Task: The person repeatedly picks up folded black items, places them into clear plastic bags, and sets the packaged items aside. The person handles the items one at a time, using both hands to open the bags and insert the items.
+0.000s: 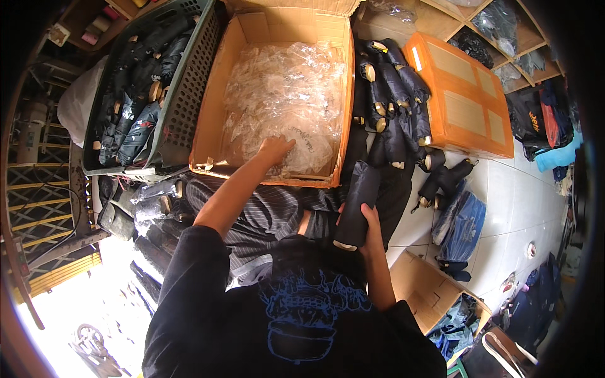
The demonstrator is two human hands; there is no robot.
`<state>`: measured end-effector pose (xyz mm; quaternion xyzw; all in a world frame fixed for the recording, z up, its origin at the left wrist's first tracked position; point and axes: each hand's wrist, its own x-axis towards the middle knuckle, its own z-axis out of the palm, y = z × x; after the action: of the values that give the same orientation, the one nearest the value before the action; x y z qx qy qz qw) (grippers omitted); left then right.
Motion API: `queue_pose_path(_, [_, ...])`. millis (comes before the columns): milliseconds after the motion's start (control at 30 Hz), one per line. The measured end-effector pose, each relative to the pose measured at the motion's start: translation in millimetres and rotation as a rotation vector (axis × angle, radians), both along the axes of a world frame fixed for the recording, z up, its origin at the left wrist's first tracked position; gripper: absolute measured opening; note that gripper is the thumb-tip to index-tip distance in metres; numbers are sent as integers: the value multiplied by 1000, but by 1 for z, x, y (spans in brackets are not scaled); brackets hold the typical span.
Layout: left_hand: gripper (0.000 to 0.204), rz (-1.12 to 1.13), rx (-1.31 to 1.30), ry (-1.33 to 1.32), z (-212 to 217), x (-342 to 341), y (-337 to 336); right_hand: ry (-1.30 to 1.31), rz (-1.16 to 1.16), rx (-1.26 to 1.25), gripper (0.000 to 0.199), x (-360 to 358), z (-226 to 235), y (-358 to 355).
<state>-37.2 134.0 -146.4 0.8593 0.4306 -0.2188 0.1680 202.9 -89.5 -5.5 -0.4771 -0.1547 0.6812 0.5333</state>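
My right hand (372,225) is wrapped around a folded black umbrella (359,201) in a fabric sleeve, tilted over my lap, its pale end toward me. My left hand (276,151) reaches into an open cardboard box (211,135) in front of me. It touches the clear plastic bags (283,82) heaped inside, some with dark print. The thumb and a finger look apart, but the other fingertips are partly hidden among the plastic.
At the left, a dark green crate (179,94) holds several folded umbrellas. More black umbrellas (394,82) are piled right of the box, beside an orange-taped carton (469,101). An open carton (419,286) with blue items stands at the lower right. Wooden shelves (441,22) stand behind.
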Motion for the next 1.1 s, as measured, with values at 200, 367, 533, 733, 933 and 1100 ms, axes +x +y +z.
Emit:
queue_pose_path(200, [51,309,28,-265,21,-15,9,20,49,36,49,-2,8,6])
queue_pose_path(367, [37,609,-10,-938,81,-30,17,161,118,204,64,-3,5,15])
queue_pose_path(533, [25,742,-155,-1257,204,-10,-20,254,213,406,61,-4,38,44])
queue_pose_path(733, [9,619,-470,-1407,244,8,-85,111,354,481,67,-4,69,72])
queue_pose_path(933, [14,665,-609,-1545,235,0,-113,218,410,464,55,-7,66,69])
queue_pose_path(1100, [20,756,-786,-1750,218,-2,-125,174,383,457,62,-12,59,61])
